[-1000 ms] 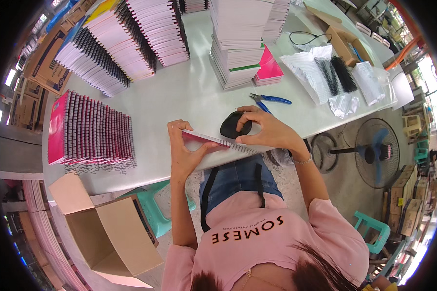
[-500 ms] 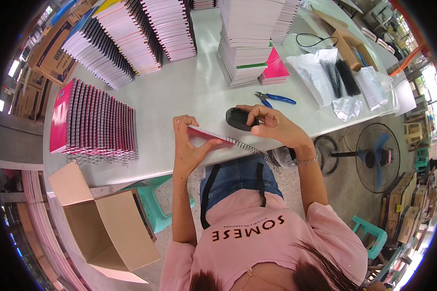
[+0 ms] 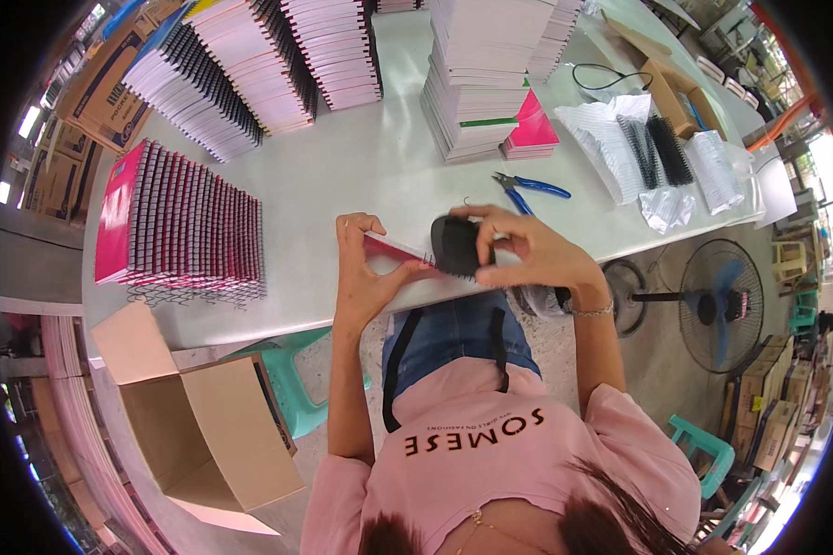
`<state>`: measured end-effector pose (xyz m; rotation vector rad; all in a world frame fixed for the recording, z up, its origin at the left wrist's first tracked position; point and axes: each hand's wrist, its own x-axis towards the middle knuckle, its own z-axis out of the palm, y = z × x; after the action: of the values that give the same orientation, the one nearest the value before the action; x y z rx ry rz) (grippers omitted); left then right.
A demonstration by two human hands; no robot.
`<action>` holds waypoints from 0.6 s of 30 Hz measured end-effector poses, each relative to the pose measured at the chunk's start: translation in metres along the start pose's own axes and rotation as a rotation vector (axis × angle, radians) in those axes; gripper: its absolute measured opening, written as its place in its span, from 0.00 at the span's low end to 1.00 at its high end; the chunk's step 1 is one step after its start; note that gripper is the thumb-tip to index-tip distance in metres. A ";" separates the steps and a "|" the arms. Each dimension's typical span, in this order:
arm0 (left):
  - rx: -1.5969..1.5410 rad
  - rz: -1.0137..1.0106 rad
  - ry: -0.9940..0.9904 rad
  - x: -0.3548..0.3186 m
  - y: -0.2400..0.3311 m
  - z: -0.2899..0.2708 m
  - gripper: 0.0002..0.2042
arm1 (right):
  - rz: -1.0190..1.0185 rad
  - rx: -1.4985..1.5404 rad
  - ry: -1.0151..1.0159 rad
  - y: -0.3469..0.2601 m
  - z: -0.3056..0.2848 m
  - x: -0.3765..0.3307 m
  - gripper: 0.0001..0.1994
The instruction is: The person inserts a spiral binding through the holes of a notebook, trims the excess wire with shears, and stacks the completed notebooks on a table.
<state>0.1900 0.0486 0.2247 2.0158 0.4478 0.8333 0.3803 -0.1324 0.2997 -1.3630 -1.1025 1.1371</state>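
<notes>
While the left hand [image 3: 361, 270] grips a notebook [image 3: 391, 249], the right hand [image 3: 532, 253] a black object [image 3: 454, 244], the table [image 3: 370, 166] holds pliers [image 3: 540, 187] at two o'clock. A fan [image 3: 713, 305] stands at three.

Count at my two hands [image 3: 359, 276]: one notebook [image 3: 393, 248], one black handheld tool [image 3: 455, 245]. Elsewhere I tally one pair of blue-handled cutters [image 3: 540, 187], two black coil bundles [image 3: 669, 153], one standing fan [image 3: 711, 306].

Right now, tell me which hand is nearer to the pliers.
Right. The right hand is just below the pliers in the picture, holding a black rounded thing; the left hand is farther off, below and leftward, pinching a notebook.
</notes>
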 end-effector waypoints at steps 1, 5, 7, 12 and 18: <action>-0.002 -0.016 0.002 -0.001 0.001 0.000 0.34 | 0.022 0.101 -0.014 0.001 0.000 0.000 0.13; -0.101 -0.084 0.011 -0.002 0.000 0.001 0.34 | -0.078 0.245 -0.158 -0.001 0.002 -0.002 0.11; -0.150 -0.110 0.005 -0.003 -0.007 -0.001 0.34 | -0.117 0.132 -0.174 -0.006 0.003 0.003 0.11; -0.127 -0.071 0.019 -0.006 -0.002 0.000 0.34 | 0.035 -0.484 0.133 0.003 -0.002 0.020 0.11; -0.213 -0.155 0.031 -0.012 -0.009 0.005 0.40 | 0.070 0.052 -0.016 0.004 0.003 0.012 0.12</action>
<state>0.1854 0.0429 0.2106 1.7511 0.5042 0.7826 0.3789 -0.1202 0.2944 -1.3630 -1.0365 1.2212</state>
